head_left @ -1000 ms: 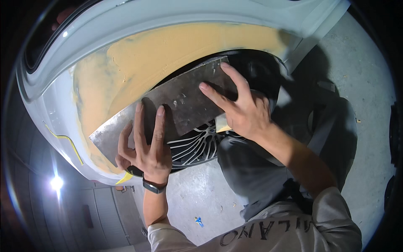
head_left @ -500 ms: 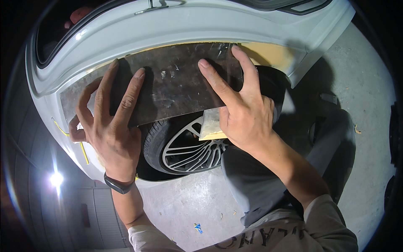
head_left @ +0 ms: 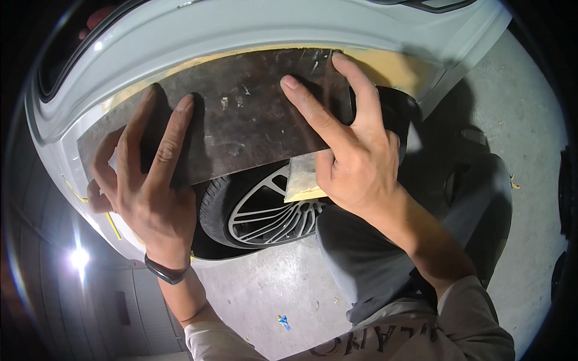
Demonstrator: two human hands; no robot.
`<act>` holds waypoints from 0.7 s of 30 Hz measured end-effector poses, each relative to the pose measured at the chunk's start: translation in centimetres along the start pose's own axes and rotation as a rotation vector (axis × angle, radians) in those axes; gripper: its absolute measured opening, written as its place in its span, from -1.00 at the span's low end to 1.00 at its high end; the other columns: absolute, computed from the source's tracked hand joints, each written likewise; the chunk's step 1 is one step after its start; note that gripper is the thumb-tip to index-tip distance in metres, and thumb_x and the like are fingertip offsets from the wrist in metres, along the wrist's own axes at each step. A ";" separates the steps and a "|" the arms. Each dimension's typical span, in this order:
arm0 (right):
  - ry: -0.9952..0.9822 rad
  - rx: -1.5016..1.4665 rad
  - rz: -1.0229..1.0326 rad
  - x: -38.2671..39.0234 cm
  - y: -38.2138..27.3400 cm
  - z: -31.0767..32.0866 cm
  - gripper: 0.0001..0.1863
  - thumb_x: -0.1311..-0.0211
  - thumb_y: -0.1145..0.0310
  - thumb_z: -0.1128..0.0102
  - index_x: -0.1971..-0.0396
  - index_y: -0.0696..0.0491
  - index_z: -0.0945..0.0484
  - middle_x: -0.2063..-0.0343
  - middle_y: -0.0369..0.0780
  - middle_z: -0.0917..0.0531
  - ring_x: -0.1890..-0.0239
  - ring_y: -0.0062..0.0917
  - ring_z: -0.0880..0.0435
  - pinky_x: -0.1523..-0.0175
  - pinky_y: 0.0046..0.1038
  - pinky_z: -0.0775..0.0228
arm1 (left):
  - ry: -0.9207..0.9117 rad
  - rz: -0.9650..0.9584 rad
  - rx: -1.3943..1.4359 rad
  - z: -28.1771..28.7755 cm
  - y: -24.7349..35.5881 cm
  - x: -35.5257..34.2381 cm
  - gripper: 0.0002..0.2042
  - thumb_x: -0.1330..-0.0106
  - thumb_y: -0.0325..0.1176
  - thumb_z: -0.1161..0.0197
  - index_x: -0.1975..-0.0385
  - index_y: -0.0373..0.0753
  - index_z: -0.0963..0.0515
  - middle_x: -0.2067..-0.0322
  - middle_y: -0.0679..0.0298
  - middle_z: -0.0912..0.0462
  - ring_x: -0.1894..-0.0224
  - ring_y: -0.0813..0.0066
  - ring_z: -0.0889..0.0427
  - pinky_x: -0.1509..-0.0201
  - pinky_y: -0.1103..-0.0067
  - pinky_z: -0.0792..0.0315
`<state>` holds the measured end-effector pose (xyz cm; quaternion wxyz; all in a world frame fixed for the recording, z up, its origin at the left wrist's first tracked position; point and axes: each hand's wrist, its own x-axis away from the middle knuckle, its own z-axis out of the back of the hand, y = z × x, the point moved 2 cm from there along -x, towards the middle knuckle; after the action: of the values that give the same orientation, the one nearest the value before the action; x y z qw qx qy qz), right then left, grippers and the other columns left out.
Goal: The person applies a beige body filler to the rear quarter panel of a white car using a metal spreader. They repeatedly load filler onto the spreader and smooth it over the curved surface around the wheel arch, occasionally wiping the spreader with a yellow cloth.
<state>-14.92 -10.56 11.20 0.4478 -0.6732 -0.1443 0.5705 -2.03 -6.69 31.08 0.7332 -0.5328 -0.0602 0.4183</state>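
A wide, dark brown flexible sheet (head_left: 241, 120) lies flat against the white car fender (head_left: 253, 30), over a patch of tan filler (head_left: 391, 63) above the wheel arch. My left hand (head_left: 147, 180) presses the sheet's left part with spread fingers; a black band sits on that wrist. On the sheet's right part, my right hand (head_left: 349, 150) presses with two outstretched fingers, while its palm pinches a small tan spreader (head_left: 301, 180).
Below the sheet is the tyre with a silver multi-spoke wheel (head_left: 265, 210). Grey concrete floor (head_left: 271, 289) stretches underneath, with a small blue scrap (head_left: 283, 322) on it. My bent knee in grey trousers (head_left: 361, 265) is close to the wheel.
Both hands have slid the dark sheet upward along the fender, so it now covers most of the tan filler. The view has drawn closer to the panel.
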 end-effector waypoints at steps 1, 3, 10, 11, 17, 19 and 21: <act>-0.002 -0.007 0.014 0.0 0.1 0.1 -0.06 0.21 0.71 -0.13 -0.30 -0.33 -0.61 -0.35 0.02 -0.38 0.28 -0.24 -0.75 0.44 -0.39 -0.60 | -0.004 0.000 -0.043 0.0 0.3 0.3 -0.33 -0.04 -0.64 -0.36 -0.15 0.25 -0.72 -0.21 0.53 -0.68 -0.18 0.36 -0.52 -0.34 0.45 -0.25; -0.010 -0.022 0.031 0.2 0.3 0.3 -0.08 0.20 0.70 -0.13 -0.30 -0.33 -0.61 -0.35 0.02 -0.38 0.21 -0.22 -0.76 0.41 -0.38 -0.61 | -0.011 0.045 -0.087 0.0 0.8 1.0 -0.39 -0.09 -0.59 -0.38 -0.13 0.26 -0.73 -0.20 0.52 -0.69 -0.17 0.36 -0.52 -0.34 0.46 -0.24; -0.048 -0.008 0.127 1.5 2.0 -0.1 -0.06 0.24 0.76 -0.15 -0.25 -0.34 -0.65 -0.34 0.00 -0.42 0.10 -0.23 -0.78 0.40 -0.42 -0.67 | 0.017 0.158 -0.052 -1.5 3.5 5.0 -0.35 -0.06 -0.60 -0.31 -0.14 0.31 -0.72 -0.24 0.46 -0.67 -0.03 0.38 -0.45 -0.24 0.52 -0.20; -0.058 -0.001 0.139 1.8 2.3 -0.2 -0.06 0.23 0.75 -0.15 -0.25 -0.35 -0.65 -0.35 0.00 -0.41 0.11 -0.25 -0.78 0.41 -0.43 -0.67 | -0.002 0.189 -0.070 -1.6 4.0 5.8 -0.35 -0.07 -0.60 -0.31 -0.14 0.31 -0.72 -0.24 0.47 -0.66 -0.03 0.39 -0.43 -0.23 0.54 -0.20; -0.138 0.034 0.155 3.7 3.5 -0.5 -0.08 0.20 0.72 -0.15 -0.26 -0.37 -0.63 -0.37 -0.01 -0.40 0.14 -0.28 -0.78 0.42 -0.44 -0.68 | -0.077 0.203 -0.014 -2.2 5.6 8.4 -0.29 0.04 -0.59 -0.23 -0.18 0.26 -0.71 -0.29 0.40 -0.62 -0.06 0.37 -0.41 -0.27 0.48 -0.14; -0.150 0.036 0.147 4.0 3.4 -0.2 -0.08 0.20 0.71 -0.15 -0.27 -0.38 -0.63 -0.37 -0.02 -0.40 0.15 -0.28 -0.79 0.42 -0.42 -0.68 | -0.088 0.190 0.000 -1.7 5.9 8.4 -0.29 0.05 -0.59 -0.22 -0.17 0.25 -0.71 -0.29 0.40 -0.62 -0.08 0.36 -0.42 -0.27 0.47 -0.14; -0.114 0.021 0.156 3.9 3.0 0.4 -0.07 0.20 0.71 -0.15 -0.27 -0.39 -0.63 -0.37 -0.03 -0.40 0.16 -0.27 -0.79 0.42 -0.41 -0.69 | -0.048 0.151 0.009 -0.8 6.2 7.9 -0.29 0.05 -0.59 -0.23 -0.16 0.26 -0.72 -0.28 0.40 -0.63 -0.10 0.35 -0.44 -0.28 0.47 -0.14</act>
<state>-15.04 -9.29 6.38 0.4002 -0.6440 -0.1105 0.6425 0.08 -1.43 22.76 0.7001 -0.5225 -0.0355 0.4854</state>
